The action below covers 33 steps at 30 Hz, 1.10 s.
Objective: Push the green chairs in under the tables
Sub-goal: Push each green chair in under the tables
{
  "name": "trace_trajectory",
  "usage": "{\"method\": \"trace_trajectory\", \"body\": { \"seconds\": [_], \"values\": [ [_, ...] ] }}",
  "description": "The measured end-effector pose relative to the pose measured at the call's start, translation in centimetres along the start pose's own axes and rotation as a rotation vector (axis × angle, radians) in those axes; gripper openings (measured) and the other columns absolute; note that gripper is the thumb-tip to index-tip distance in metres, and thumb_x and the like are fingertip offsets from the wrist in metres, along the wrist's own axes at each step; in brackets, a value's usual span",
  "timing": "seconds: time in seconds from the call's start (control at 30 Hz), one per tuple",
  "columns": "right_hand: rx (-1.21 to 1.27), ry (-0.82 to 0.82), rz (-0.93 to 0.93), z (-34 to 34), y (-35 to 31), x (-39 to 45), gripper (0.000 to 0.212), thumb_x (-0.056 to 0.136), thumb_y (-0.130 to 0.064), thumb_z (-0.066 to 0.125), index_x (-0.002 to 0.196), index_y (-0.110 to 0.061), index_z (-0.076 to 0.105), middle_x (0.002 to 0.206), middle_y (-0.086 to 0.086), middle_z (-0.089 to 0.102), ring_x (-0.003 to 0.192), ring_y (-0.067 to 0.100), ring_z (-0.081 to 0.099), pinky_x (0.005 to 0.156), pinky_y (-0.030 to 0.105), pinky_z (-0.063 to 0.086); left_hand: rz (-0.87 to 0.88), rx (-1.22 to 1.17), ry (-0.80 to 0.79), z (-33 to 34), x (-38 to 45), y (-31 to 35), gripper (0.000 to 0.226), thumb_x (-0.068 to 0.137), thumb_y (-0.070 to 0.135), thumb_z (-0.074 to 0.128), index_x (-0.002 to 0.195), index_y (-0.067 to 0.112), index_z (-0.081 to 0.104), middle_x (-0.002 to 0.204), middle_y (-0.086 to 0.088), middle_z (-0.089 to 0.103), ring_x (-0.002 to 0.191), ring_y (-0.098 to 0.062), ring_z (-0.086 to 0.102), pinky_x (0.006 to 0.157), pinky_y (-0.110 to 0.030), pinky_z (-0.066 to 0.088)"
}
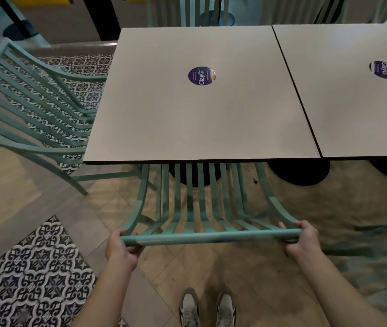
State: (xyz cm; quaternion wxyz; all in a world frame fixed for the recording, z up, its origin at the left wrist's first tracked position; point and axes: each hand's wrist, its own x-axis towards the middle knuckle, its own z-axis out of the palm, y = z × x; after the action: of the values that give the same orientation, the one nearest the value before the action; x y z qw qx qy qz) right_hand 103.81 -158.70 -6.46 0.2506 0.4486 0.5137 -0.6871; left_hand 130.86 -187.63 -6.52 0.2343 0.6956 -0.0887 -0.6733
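A green slatted chair (202, 208) stands in front of me at the near edge of a beige square table (164, 114). Its seat is mostly hidden beneath the tabletop; only the curved backrest shows. My left hand (123, 247) grips the left end of the backrest's top rail. My right hand (302, 239) grips the right end of the same rail. A second green chair (34, 109) stands at the table's left side, its seat partly under the top.
A second beige table (352, 114) butts against the first on the right. Black round table bases (298, 172) show below. Part of another green chair (376, 251) blurs at the right. Patterned tiles (32, 279) lie at lower left. My shoes (207, 308) are behind the chair.
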Motion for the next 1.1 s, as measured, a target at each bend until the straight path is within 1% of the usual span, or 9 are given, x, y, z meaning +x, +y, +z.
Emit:
{"method": "trace_trajectory", "body": {
  "seconds": [0.1,0.3,0.5,0.57,0.73,0.87,0.93,1.0,1.1],
  "values": [
    [-0.006,-0.011,0.011,-0.1,0.4,0.0,0.005,0.094,-0.014,0.048,0.098,-0.012,0.049,0.125,0.017,0.050,0.111,0.030,0.058,0.094,0.052,0.047,0.005,0.003,0.009,-0.2,0.1,0.4,0.033,0.091,0.017,0.051,0.123,0.007,0.050,0.102,-0.019,0.057,0.083,-0.028,0.059,0.081,-0.048,0.052],
    [0.018,-0.051,0.031,-0.3,1.2,-0.8,0.011,0.093,-0.011,0.048,0.103,-0.014,0.047,0.110,0.016,0.051,0.110,0.029,0.059,0.096,0.057,0.045,-0.020,0.001,-0.010,-0.6,0.1,1.5,0.026,0.093,0.018,0.048,0.119,0.011,0.049,0.118,-0.021,0.053,0.094,-0.029,0.059,0.078,-0.048,0.050],
    [0.006,-0.064,0.038,-0.3,1.2,-0.9,0.008,0.093,-0.009,0.047,0.090,-0.016,0.045,0.113,0.017,0.050,0.113,0.029,0.057,0.100,0.058,0.042,-0.008,0.015,-0.013,-0.9,0.0,1.5,0.042,0.092,0.020,0.052,0.132,0.010,0.047,0.121,-0.020,0.055,0.096,-0.030,0.061,0.068,-0.048,0.052],
    [0.002,-0.069,0.039,-0.4,1.2,-0.8,0.007,0.092,-0.009,0.048,0.097,-0.015,0.047,0.117,0.017,0.050,0.112,0.029,0.058,0.098,0.058,0.044,-0.012,0.001,-0.024,-1.0,0.1,1.5,0.042,0.092,0.021,0.052,0.133,0.010,0.046,0.123,-0.020,0.054,0.101,-0.030,0.060,0.071,-0.048,0.053],
    [-0.032,-0.069,0.013,-0.4,1.0,-1.4,0.036,0.092,-0.013,0.051,0.126,-0.011,0.044,0.116,0.018,0.053,0.101,0.030,0.061,0.093,0.054,0.049,0.030,0.024,-0.137,-1.5,-0.3,0.8,0.050,0.095,0.041,0.052,0.135,0.013,0.047,0.122,-0.017,0.054,0.102,-0.031,0.060,0.075,-0.045,0.054],
    [-0.136,-0.077,-0.030,-0.9,1.1,-2.1,0.022,0.091,-0.025,0.057,0.108,-0.012,0.052,0.110,0.018,0.059,0.103,0.034,0.062,0.095,0.052,0.049,0.057,0.178,-0.248,-2.5,-1.6,-0.2,0.058,0.092,0.053,0.051,0.135,0.014,0.044,0.121,-0.021,0.056,0.108,-0.039,0.058,0.086,-0.053,0.051],
    [-0.215,-0.047,-0.125,-1.6,1.6,-2.0,0.046,0.087,-0.032,0.063,0.127,-0.015,0.048,0.125,0.017,0.058,0.110,0.033,0.060,0.097,0.051,0.048,0.085,0.303,-0.260,-2.7,-2.8,-0.8,0.056,0.091,0.054,0.053,0.129,0.013,0.047,0.119,-0.020,0.057,0.109,-0.039,0.058,0.086,-0.057,0.051],
    [-0.463,0.026,-0.317,-2.6,2.4,-2.8,0.069,0.088,-0.037,0.063,0.147,-0.024,0.030,0.143,0.015,0.045,0.125,0.034,0.049,0.105,0.051,0.041,0.129,0.512,-0.300,-2.9,-4.2,-1.8,0.049,0.092,0.056,0.049,0.117,0.014,0.054,0.117,-0.018,0.060,0.109,-0.038,0.059,0.088,-0.056,0.051],
    [-0.906,0.006,-0.720,-4.5,3.1,-4.6,0.069,0.094,-0.034,0.057,0.152,-0.022,0.020,0.156,0.007,0.027,0.141,0.027,0.029,0.111,0.046,0.030,0.320,1.006,-0.415,-3.0,-6.7,-3.4,0.046,0.093,0.058,0.041,0.102,0.017,0.060,0.105,-0.012,0.066,0.098,-0.029,0.064,0.085,-0.045,0.052]
  ]
}}
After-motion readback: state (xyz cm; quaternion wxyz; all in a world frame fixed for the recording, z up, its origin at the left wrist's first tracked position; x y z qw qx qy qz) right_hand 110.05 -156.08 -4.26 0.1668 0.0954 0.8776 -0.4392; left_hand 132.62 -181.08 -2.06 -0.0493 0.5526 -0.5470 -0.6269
